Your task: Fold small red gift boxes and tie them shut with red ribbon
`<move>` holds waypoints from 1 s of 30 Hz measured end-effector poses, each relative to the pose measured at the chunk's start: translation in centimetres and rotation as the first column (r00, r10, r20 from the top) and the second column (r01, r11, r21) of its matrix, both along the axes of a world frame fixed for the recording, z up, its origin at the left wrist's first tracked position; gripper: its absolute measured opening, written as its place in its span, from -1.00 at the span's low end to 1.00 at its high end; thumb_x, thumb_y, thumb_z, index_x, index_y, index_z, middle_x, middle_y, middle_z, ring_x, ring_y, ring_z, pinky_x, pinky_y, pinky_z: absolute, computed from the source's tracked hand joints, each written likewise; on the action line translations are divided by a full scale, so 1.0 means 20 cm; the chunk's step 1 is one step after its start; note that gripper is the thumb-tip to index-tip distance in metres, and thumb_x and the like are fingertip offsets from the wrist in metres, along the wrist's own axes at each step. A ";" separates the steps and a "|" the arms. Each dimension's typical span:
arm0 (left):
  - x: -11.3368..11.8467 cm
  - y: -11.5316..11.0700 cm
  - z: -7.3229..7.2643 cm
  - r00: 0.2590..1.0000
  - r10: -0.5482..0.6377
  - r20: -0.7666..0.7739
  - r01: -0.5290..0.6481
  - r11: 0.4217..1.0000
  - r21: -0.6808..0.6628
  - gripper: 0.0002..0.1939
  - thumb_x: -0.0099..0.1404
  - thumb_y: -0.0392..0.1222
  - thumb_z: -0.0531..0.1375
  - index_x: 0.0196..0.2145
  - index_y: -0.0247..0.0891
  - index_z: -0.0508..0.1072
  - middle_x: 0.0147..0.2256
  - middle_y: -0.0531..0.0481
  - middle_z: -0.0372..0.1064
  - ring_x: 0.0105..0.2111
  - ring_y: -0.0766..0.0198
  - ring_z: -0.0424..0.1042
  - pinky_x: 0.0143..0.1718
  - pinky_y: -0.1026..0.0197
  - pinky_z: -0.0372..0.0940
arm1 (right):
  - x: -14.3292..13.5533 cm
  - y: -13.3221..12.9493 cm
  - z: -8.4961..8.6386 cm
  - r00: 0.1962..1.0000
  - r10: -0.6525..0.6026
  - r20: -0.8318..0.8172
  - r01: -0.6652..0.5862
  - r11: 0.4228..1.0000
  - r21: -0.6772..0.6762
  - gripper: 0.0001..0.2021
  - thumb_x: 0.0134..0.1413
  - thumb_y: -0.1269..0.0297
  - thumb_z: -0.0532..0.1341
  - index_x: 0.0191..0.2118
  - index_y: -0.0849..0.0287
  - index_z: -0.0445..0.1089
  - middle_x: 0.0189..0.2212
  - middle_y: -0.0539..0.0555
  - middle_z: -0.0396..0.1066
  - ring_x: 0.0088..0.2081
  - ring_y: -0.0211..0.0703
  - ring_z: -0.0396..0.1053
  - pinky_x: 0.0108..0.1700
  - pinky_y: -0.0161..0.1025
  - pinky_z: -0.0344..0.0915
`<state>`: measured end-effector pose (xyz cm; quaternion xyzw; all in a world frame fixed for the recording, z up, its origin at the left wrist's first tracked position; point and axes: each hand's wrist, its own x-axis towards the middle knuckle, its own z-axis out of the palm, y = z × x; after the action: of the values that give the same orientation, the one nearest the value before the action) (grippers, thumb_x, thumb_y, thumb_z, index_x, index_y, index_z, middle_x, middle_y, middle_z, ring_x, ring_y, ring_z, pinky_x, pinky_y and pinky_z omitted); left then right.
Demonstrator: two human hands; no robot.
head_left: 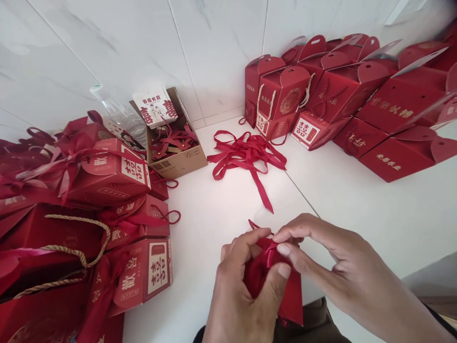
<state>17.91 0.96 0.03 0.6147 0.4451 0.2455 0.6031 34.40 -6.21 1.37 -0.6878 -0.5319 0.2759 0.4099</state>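
Note:
A small red gift box [294, 297] stands at the table's front edge, partly covered by my hands. My left hand [246, 286] wraps around its top from the left, thumb and fingers pressing on a red ribbon [270, 255]. Thumb and forefinger of my right hand [321, 257] pinch the same ribbon at the top of the box. A thin red cord sticks up behind my fingers. Just beyond lies a loose heap of red ribbons [250, 152], one end trailing toward my hands.
Several red gift boxes with ribbon bows [110, 171] are stacked at the left. A cardboard box [178, 164] holds red ribbon pieces and a printed card [157, 108]. More red boxes [342, 90] stand in two layers at the right, by the marbled wall [221, 57].

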 end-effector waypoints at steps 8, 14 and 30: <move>-0.01 0.06 0.04 0.994 -0.092 -0.066 0.096 0.993 0.061 -0.68 0.51 0.07 0.16 -0.09 -0.04 0.70 -0.43 0.02 0.53 -0.33 0.15 0.41 -0.02 0.06 0.21 | -0.01 -0.01 -0.02 0.998 -0.063 -0.016 0.063 0.998 0.029 -0.92 0.43 0.14 0.22 -0.06 -0.09 0.45 -0.19 -0.06 0.58 -0.18 -0.23 0.58 -0.21 -0.41 0.51; -0.01 0.07 0.06 0.993 -0.114 -0.010 0.114 0.993 -0.036 -0.57 0.51 0.18 0.13 -0.13 -0.14 0.68 -0.46 0.02 0.47 -0.37 0.19 0.43 -0.15 0.13 0.28 | -0.03 -0.03 -0.01 0.996 -0.028 0.081 0.018 0.992 0.122 -0.89 0.39 0.23 0.26 -0.04 -0.15 0.42 -0.19 -0.13 0.56 -0.18 -0.33 0.57 -0.14 -0.48 0.49; -0.06 0.12 0.03 0.983 -0.184 -0.009 0.183 0.980 -0.077 -0.58 0.55 0.14 0.10 -0.03 -0.16 0.64 -0.26 -0.02 0.62 -0.27 0.24 0.51 -0.17 0.24 0.38 | -0.10 -0.07 -0.07 0.984 0.142 0.109 -0.159 0.972 0.173 -0.78 0.38 0.40 0.20 0.00 -0.11 0.28 -0.22 -0.07 0.52 -0.19 -0.22 0.57 -0.11 -0.32 0.52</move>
<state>16.63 3.41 0.70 0.6317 0.4002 0.1668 0.6426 32.43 -7.55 -0.06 -0.6178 -0.6245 0.2232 0.4226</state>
